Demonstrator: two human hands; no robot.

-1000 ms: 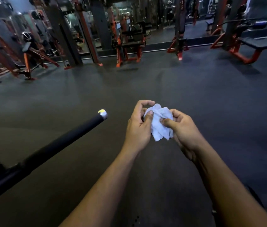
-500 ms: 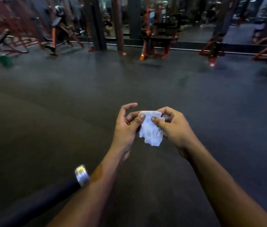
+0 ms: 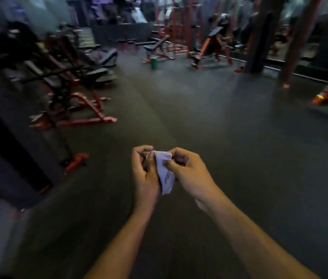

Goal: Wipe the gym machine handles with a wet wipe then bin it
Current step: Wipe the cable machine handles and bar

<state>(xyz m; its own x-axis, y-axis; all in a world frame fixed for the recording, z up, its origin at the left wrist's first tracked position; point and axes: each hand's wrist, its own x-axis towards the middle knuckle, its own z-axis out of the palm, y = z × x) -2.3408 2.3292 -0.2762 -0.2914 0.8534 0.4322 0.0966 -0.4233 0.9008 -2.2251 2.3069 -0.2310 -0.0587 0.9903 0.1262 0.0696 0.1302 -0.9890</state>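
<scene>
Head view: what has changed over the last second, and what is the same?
The view has swung left: the black machine handle seen low on the left earlier is out of frame, and red-framed benches now fill the left side. The wet wipe looks more crumpled and hangs lower between the hands. Unchanged: the left hand and right hand both pinch the wipe over the dark floor.

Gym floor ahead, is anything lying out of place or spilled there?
One thing: a small green container stands alone on the dark floor beside a red-framed bench, away from any shelf. The frame is blurred, so what it is stays unclear. No spill shows.
</scene>
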